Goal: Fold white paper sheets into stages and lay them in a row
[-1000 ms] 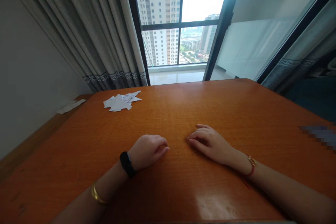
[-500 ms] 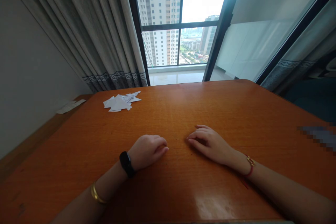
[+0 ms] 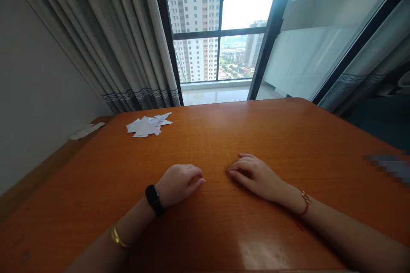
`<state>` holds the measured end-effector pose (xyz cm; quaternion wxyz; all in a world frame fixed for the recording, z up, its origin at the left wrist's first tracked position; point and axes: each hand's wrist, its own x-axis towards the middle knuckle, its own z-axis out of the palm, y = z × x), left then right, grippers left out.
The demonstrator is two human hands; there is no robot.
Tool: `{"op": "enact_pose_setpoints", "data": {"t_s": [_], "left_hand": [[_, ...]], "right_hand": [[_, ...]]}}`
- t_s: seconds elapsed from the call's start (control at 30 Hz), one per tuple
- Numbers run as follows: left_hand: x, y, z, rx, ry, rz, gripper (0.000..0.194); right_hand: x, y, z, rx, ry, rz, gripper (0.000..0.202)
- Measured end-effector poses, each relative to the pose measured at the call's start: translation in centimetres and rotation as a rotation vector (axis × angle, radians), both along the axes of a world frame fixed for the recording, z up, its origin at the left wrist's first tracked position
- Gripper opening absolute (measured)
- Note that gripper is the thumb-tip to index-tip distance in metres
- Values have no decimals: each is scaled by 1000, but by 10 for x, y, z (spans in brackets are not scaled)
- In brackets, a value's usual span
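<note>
- On the worktop (image 3: 208, 230), near its middle: left hand (image 3: 181, 183), palm down, loosely curled and released, thumb just beside the forefinger.
- Just across from it, with a bare gap between: right hand (image 3: 256, 177), also released, bent softly, with thumb and forefinger reaching toward the left.
- Around the left wrist, a black band (image 3: 154, 200); farther up the forearm, a gold bangle (image 3: 118, 236).
- Around the right wrist, a red cord bracelet (image 3: 306, 205) (gold piece on top).
- At the far left corner, well apart from both hands: white paper scraps (image 3: 145, 127), piled flat and overlapping, some pointed.
- Beyond the far edge, a grey curtain (image 3: 128, 42) and a window (image 3: 220, 33).
</note>
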<state>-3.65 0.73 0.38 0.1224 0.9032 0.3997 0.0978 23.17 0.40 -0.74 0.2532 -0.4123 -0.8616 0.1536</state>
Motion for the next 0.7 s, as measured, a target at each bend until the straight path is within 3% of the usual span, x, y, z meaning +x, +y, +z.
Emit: {"op": "enact_pose_setpoints", "data": {"t_s": [0.7], "left_hand": [[-1,1,1,13,18,4,22]], "right_hand": [[-1,0,2,10,-2,20,16]]}}
